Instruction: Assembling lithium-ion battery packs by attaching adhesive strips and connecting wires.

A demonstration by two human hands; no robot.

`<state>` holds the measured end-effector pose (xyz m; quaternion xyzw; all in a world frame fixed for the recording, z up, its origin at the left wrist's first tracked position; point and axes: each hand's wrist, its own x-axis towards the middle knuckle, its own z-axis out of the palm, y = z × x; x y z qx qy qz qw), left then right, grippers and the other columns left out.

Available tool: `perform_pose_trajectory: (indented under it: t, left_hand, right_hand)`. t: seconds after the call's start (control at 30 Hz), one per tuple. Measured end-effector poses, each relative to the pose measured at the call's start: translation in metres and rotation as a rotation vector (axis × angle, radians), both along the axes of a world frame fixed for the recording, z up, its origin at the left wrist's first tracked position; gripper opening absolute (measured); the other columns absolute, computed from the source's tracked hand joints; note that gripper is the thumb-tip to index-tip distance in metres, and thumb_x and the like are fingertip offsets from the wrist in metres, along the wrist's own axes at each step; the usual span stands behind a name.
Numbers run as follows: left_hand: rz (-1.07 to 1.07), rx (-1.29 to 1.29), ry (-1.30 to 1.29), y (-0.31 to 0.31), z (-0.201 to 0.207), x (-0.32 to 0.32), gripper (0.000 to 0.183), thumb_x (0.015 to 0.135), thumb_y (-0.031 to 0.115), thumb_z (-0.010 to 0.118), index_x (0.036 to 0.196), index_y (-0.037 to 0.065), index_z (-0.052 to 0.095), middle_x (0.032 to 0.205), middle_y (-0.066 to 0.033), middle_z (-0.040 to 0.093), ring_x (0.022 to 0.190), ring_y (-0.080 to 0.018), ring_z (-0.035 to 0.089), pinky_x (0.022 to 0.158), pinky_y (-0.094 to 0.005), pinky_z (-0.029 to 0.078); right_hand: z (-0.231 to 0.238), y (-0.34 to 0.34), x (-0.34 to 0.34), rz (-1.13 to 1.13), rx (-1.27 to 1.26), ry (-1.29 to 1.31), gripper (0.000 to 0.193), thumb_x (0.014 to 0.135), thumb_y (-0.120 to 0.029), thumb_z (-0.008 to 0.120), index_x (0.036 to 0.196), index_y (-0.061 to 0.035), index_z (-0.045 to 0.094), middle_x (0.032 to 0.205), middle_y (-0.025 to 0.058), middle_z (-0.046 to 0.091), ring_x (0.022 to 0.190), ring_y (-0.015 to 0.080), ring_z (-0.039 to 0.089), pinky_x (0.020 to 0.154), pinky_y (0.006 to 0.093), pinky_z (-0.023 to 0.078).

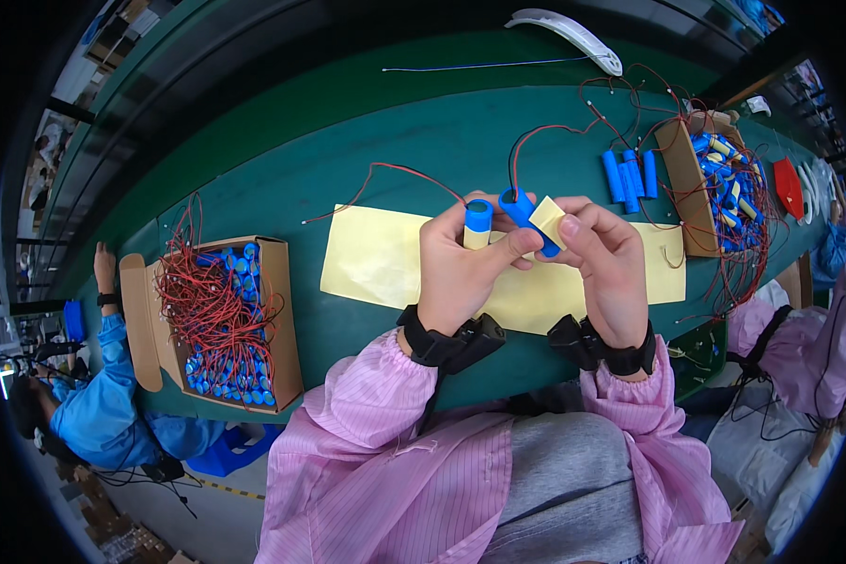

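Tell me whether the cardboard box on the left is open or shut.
Open: the cardboard box has its flap folded outward to the left, and blue cylinders and red wires show inside.

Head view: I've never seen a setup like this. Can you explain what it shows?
There is no machine here, just a person's two bare hands. The camera sits on their head, looking down; its wide lens bends straight edges. The left hand holds a wired blue cylinder with a yellow band. The right hand holds a yellow label at a second blue cylinder. On the green table are yellow paper, left and right cardboard boxes of wired cylinders, and some loose cylinders.
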<state>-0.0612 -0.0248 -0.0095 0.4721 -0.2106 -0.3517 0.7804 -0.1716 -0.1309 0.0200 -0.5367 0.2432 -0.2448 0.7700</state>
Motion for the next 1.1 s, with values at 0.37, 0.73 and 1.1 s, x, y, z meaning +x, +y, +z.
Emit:
perform_pose_trajectory:
  t: [0.37, 0.73, 1.1]
  left_hand:
    - [0.007, 0.005, -0.006, -0.0013, -0.0002, 0.0003, 0.03, 0.076, 0.005, 0.076, 0.101, -0.004, 0.062, 0.083, -0.01, 0.066, 0.071, -0.0149, 0.066, 0.06, -0.0252, 0.057]
    - [0.004, 0.0, -0.013, -0.0011, -0.0015, 0.0003, 0.027, 0.077, 0.003, 0.076, 0.099, -0.004, 0.061, 0.082, -0.0108, 0.067, 0.071, -0.0153, 0.066, 0.06, -0.0253, 0.057]
    - [0.014, -0.002, -0.041, -0.0005, 0.0004, 0.0004, 0.027, 0.078, 0.003, 0.074, 0.1, -0.004, 0.062, 0.085, -0.0107, 0.067, 0.073, -0.0153, 0.066, 0.061, -0.0253, 0.057]
  right_hand:
    - [-0.0009, 0.0, 0.0, -0.018, 0.014, -0.002, 0.017, 0.087, -0.012, 0.066, 0.077, 0.0011, 0.062, 0.102, 0.0088, 0.058, 0.081, 0.011, 0.06, 0.071, 0.0247, 0.052]
    - [-0.001, 0.0002, -0.0001, -0.008, 0.008, 0.002, 0.016, 0.087, -0.011, 0.066, 0.077, 0.0007, 0.062, 0.102, 0.0089, 0.058, 0.081, 0.0105, 0.059, 0.072, 0.0246, 0.051]
    - [-0.002, 0.0005, 0.0019, -0.021, -0.029, 0.007, 0.013, 0.085, -0.008, 0.067, 0.077, 0.001, 0.061, 0.105, 0.0092, 0.059, 0.082, 0.0116, 0.061, 0.073, 0.0251, 0.053]
